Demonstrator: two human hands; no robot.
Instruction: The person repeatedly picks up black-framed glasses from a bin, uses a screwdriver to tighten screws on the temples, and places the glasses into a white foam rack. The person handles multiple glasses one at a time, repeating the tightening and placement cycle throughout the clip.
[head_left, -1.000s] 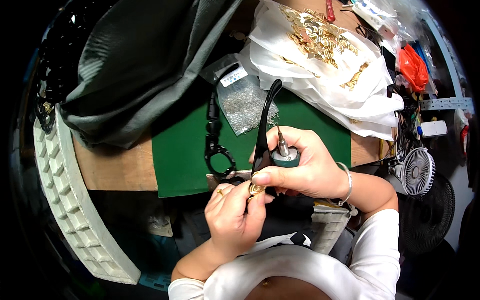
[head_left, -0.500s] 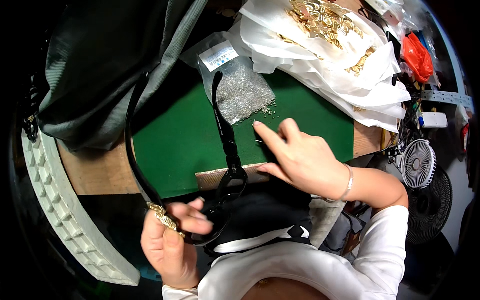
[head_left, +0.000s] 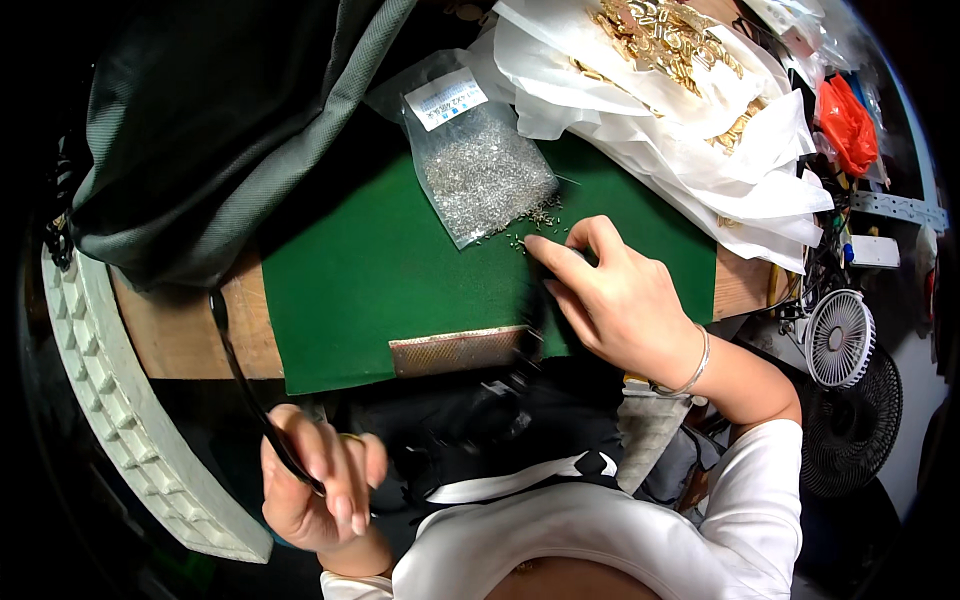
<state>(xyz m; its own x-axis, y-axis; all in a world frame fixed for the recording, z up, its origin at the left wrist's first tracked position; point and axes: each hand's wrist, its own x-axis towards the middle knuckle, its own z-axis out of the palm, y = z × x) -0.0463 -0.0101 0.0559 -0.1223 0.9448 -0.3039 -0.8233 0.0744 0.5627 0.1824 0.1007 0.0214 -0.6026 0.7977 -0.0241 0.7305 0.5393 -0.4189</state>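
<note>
My left hand point(head_left: 325, 480) is closed on a pair of black glasses, one temple point(head_left: 240, 375) slanting up past the bench edge. A bit of gold shows by the fingers. The front of the glasses is dark and blurred over my lap. Their other temple point(head_left: 530, 335) is smeared by motion, close to my right hand point(head_left: 630, 300). That hand rests over the green mat point(head_left: 340, 290) with its index finger stretched out and thumb apart. Its fingertip is at small loose metal pieces point(head_left: 540, 218), beside a clear bag point(head_left: 485, 175) full of similar silvery pieces.
White wrapping point(head_left: 660, 150) holding gold-coloured parts point(head_left: 680, 45) lies at the back right. A dark grey-green cloth or bag point(head_left: 200, 200) covers the back left. A textured strip point(head_left: 455, 352) lies along the mat's front edge. Fans point(head_left: 840, 338) stand at the right.
The glasses have swung in my left hand: one temple moved left, the other right toward my right hand. The gold ornament is largely out of sight. My right hand shifted slightly right.
</note>
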